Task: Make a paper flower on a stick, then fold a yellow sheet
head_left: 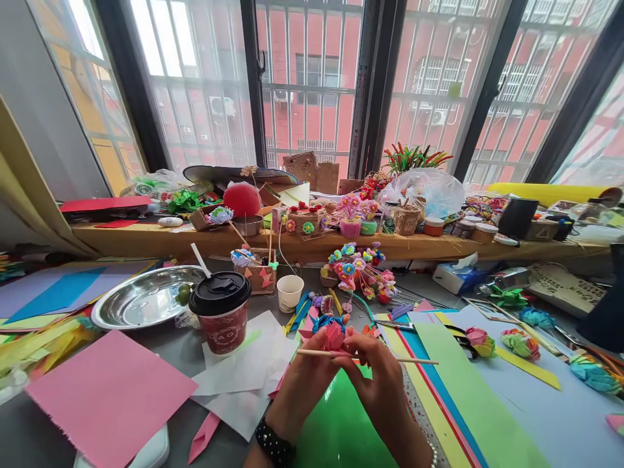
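Observation:
My left hand (308, 369) is closed around a folded paper flower (334, 337) with pink petals in front and blue ones behind. A thin wooden stick (419, 361) lies crosswise just in front of the petals. Pinched fingers of my right hand (374, 365) grip this stick close to the flower, and their tips come up to the pink petals. The exact contact between stick and paper is hidden by my fingers. Beneath both hands is a shiny green surface (336, 422). A folded pink paper strip (203, 437) rests on the table left of my wrists.
A lidded coffee cup (220, 325) stands on the left beside a metal tray (141, 305) and a pink paper sheet (112, 396). A white paper cup (290, 294) is ahead. Coloured paper strips (468, 383) and finished paper flowers (520, 343) lie right. Crafts crowd the sill (312, 246).

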Available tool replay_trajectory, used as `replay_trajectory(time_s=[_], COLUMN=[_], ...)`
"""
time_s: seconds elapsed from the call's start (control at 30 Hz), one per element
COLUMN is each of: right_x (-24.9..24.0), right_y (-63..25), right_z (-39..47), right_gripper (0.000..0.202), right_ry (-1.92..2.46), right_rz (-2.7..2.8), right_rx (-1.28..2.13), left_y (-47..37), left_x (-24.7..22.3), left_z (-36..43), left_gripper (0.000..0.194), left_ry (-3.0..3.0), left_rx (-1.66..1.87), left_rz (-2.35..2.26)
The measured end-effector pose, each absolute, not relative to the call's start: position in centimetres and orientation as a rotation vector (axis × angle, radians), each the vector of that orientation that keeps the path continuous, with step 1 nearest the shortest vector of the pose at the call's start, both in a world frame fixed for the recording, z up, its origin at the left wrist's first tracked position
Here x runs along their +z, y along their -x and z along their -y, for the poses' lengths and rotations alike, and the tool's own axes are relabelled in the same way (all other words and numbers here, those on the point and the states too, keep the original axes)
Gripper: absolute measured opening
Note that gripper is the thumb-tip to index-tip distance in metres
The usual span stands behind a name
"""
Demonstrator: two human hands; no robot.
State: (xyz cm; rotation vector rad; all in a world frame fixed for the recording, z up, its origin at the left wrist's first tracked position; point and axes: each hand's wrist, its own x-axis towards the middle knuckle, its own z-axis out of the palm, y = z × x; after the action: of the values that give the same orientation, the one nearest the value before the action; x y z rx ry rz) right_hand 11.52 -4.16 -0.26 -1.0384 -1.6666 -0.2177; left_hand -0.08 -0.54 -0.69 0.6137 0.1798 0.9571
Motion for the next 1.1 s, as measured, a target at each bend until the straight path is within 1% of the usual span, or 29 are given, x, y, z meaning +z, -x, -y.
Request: replay_trajectory(time_s=[0.13, 0.3, 0.57, 0.7, 0.83, 1.0, 1.1], right_x=[0.0, 0.4, 0.7, 0.6, 0.7, 0.7, 0.6], right_y=[-11.7, -11.8, -12.4, -13.4, -14.3, -14.0, -13.3], right_z=[4.2, 4.2, 4.5, 4.2, 4.0, 4.1, 4.0], right_gripper=[0.015, 0.013, 0.016, 0.016, 0.015, 0.024, 0.017], right_ry=[1.026, 1.015, 0.986, 1.055, 1.085, 1.015, 0.988], right_rz=[1.707, 1.738, 1.698, 1.657, 1.643, 1.767, 1.821], right_rx=[-0.234, -0.371, -0.364, -0.432, -0.399, -0.399, -0.461], left_y=[0.2, 0.5, 0.6, 0.8, 1.2, 1.7, 1.9], left_x=[-0.5, 0.0, -0.1, 0.3, 0.8, 0.9, 1.1], left_z=[0.6, 0.8, 0.5, 0.5, 0.4, 0.5, 0.7], left_gripper=[0.025, 0.023, 0.02, 0.028, 0.037, 0.045, 0.048], left_ry=[-0.616, -0.577, -0.621, -0.634, -0.629, -0.579, -0.57], left_rx=[0.949, 0.949, 1.034, 1.073, 1.103, 1.122, 1.123], left_rz=[-0.15, -0.141, -0.233, -0.216, -0.179, -0.144, -0.226])
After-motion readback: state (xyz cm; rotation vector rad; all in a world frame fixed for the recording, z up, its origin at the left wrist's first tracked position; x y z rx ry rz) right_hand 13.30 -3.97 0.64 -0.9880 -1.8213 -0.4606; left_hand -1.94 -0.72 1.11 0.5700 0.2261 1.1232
